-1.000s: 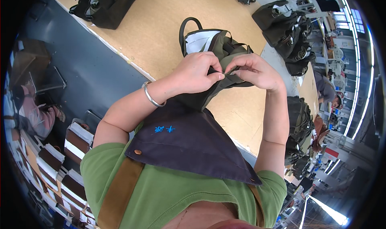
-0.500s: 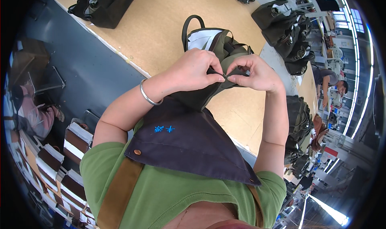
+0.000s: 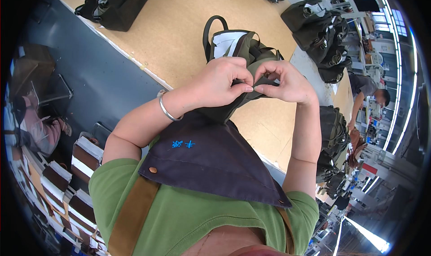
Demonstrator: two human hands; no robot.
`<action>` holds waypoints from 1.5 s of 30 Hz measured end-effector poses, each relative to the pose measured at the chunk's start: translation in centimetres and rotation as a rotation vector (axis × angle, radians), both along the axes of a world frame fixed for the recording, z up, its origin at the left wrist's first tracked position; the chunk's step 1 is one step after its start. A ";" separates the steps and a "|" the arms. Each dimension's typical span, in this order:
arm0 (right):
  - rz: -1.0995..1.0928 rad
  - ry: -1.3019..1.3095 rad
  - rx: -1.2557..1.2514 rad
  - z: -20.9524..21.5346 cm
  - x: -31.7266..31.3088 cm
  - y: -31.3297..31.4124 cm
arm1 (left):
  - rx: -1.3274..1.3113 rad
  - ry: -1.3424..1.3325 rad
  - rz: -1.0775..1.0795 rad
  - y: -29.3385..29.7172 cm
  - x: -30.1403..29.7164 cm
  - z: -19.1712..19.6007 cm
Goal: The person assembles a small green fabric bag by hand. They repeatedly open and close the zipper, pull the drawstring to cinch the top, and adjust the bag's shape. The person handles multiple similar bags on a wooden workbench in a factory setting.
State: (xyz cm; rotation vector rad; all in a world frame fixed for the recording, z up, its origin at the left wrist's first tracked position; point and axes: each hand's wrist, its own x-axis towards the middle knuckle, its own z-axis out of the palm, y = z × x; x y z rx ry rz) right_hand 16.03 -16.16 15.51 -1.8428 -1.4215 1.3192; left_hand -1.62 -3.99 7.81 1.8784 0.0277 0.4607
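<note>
On the tan worktable [image 3: 179, 36], close to its near edge, sits an olive-green bag [image 3: 244, 47] with a dark loop handle on top and a white sheet showing in its open mouth. Both hands are on the near side of the bag, thumbs and forefingers meeting in the middle. Left hand [image 3: 222, 81] is curled, fingertips pinching a fold of the green fabric; silver bangle [image 3: 165, 107] on that wrist. Right hand [image 3: 287, 81] is curled too, thumb and fingers pinching the same fold from the other side, fingertips touching the left hand's. What exactly sits between the fingertips is too small to tell. Lower part of the bag is hidden behind the hands and wrists.

Person wears a green shirt [image 3: 188, 215] and a dark purple apron bib [image 3: 215, 159] with tan straps, small blue marks on the bib.

Far left corner of the table holds a black bag [image 3: 119, 4], well apart from the green one. More dark bags [image 3: 321, 24] are piled at the far right, and another stack of dark bags [image 3: 332, 134] stands just beside the right forearm. Grey floor [image 3: 90, 72] lies left of the table. Another person in a grey shirt [image 3: 366, 87] leans over at the right edge, well apart from the hands.
</note>
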 end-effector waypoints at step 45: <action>-0.256 -0.104 0.102 1.0 -0.3 -0.8 | -0.129 0.026 0.287 -2.0 1.6 0.3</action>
